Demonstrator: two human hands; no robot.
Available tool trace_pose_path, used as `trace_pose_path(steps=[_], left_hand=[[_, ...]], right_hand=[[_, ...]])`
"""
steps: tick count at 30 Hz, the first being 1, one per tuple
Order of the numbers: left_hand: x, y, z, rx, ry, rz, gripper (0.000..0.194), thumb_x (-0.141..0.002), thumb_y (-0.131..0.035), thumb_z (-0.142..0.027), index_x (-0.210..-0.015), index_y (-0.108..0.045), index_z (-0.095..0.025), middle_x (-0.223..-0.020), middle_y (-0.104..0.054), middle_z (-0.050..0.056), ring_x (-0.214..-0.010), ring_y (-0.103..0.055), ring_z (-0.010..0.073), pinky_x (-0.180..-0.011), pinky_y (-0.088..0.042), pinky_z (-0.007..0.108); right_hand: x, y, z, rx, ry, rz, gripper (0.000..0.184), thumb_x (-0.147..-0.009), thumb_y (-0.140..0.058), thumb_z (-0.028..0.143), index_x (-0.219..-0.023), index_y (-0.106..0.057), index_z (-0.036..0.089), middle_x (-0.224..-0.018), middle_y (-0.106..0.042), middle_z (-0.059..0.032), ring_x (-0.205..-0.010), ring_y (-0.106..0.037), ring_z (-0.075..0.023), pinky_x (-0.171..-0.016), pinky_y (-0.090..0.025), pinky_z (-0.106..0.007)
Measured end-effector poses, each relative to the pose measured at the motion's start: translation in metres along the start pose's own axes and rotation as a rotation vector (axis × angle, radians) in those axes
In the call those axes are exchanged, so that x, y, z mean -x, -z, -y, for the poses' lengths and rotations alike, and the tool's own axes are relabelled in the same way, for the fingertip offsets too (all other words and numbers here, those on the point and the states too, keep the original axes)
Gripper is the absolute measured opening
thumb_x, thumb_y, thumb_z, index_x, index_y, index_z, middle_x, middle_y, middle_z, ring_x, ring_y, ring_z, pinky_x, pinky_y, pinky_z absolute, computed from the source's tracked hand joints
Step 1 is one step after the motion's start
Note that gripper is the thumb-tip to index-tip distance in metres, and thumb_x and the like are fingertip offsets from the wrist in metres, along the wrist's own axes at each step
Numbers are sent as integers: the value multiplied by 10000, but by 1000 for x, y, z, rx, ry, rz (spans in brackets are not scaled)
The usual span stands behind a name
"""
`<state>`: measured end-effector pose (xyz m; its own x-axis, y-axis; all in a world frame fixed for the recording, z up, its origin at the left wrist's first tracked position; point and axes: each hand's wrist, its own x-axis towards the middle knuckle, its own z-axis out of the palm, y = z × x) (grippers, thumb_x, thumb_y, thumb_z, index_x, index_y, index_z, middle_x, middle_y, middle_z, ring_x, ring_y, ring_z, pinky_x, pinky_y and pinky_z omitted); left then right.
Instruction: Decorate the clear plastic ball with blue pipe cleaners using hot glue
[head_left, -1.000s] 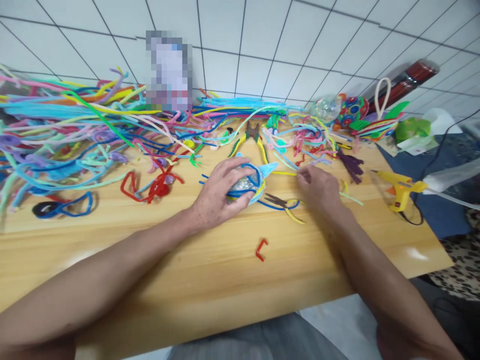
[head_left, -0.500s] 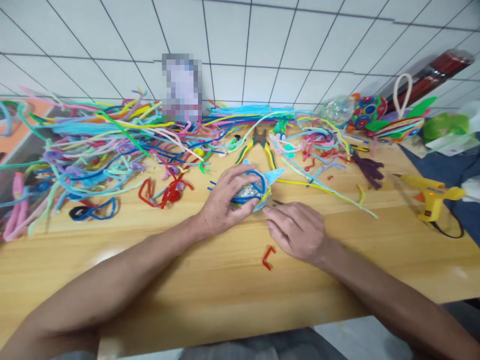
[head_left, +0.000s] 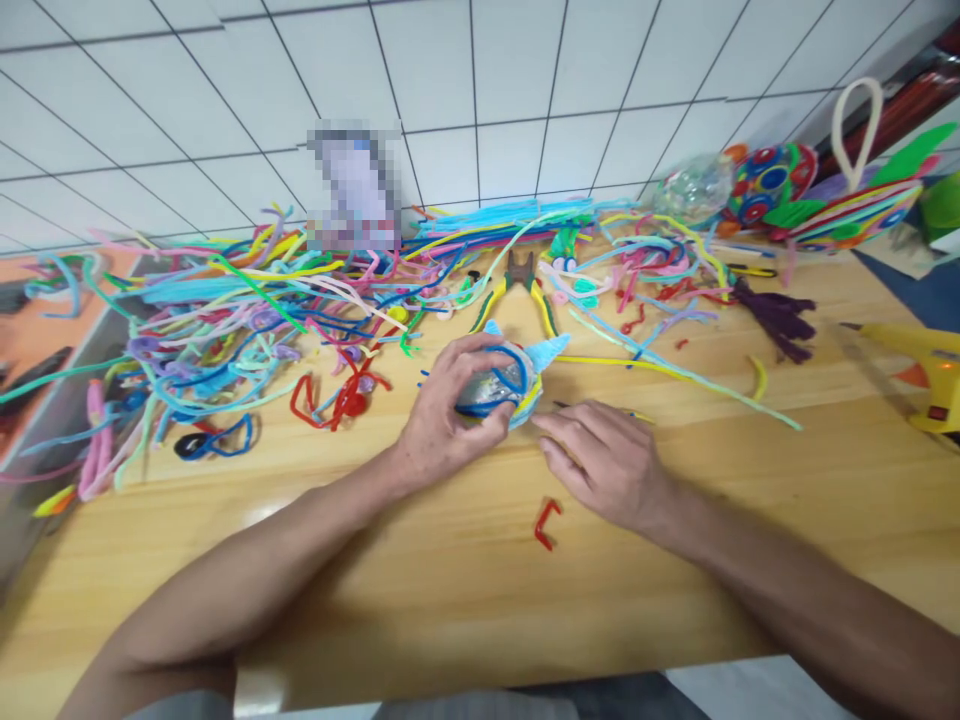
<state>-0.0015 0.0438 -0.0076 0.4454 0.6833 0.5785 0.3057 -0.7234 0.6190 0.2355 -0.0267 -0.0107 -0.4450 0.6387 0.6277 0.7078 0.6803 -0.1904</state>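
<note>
My left hand (head_left: 454, 400) is closed round a clear ball (head_left: 491, 388) trimmed with blue and yellow pipe cleaners. A light blue pointed piece (head_left: 550, 351) sticks out from its upper right. Close by the ball's lower right side is my right hand (head_left: 604, 455), its fingertips pinched together; what they hold, if anything, is hidden. Behind those fingers a thin tool shows a dark tip and a yellow end (head_left: 639, 415); whether the hand grips it is unclear. Below, a bent red pipe cleaner piece (head_left: 546, 524) lies on the wooden table (head_left: 420, 590).
Pliers (head_left: 519, 285) with yellow-green handles lie beyond the ball. Many coloured pipe cleaners (head_left: 225, 300) are heaped at the back left. At the right are a yellow glue gun (head_left: 926, 370), a purple bundle (head_left: 776, 320), a clear ball (head_left: 694, 187) and decorated crafts (head_left: 776, 190).
The camera view has shifted, so the glue gun sits nearer the right edge and more of the left bin shows. Both hands stay at the ball, with little visible movement.
</note>
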Motion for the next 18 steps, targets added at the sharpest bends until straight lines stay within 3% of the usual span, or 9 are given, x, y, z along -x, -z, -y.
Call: trace_pose_path(steps=[4,9,13,18], left_hand=[[-2,0,-3,-5,25,-16,384,-947,-759,-204,-1309,-645,-260,-1409,-728,112,-1365,-707,287,-1177,-584,509],[-1,1,-3,-16,37,-3,377,-955,-743,-213,-1313,-636,-264,-1419,-714,114,-1342,-707,286,-1167,-587,511],[1,1,-2,-32,37,3,374,-969,-725,-219,-1327,-627,-266,-1436,-707,116,-1357,-696,293,-1183,-578,527],[2,-1,0,-28,19,-12,373,-979,-731,-232,-1334,-623,-267,-1429,-703,113,-1358,-695,288,-1181,-581,518]], right_hand=[[-3,6,-18,-26,-172,62,170,-1071,-631,154,-1092,-781,232,-965,-843,-60,-881,-785,-222,-832,-613,-360],[1,32,-58,70,-371,336,104,-997,-698,229,-1039,-786,263,-1044,-842,-85,-1025,-789,-296,-915,-608,-421],[9,43,-72,49,-366,427,88,-977,-711,234,-1032,-780,246,-1068,-837,-97,-1042,-779,-302,-938,-600,-428],[8,31,-62,71,-276,535,47,-962,-715,181,-964,-755,206,-981,-797,-98,-963,-746,-281,-886,-561,-393]])
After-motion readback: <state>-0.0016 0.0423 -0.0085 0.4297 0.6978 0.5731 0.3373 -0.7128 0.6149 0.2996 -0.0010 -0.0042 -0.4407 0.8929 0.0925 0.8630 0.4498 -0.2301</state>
